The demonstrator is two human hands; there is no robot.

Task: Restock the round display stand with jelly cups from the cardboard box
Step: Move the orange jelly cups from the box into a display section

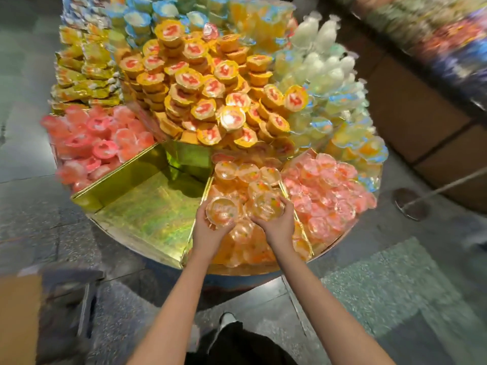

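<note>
The round display stand has gold wedge compartments full of jelly cups. My left hand grips a clear orange jelly cup over the near orange-cup wedge. Beside it, my right hand grips another clear orange jelly cup above the same wedge. A corner of the cardboard box shows at the bottom left.
To the left of the orange wedge, a gold compartment holds no cups. Pink cups fill the wedge on the right, more pink cups lie at the left, and yellow cups are stacked in the centre. A shelf runs along the right.
</note>
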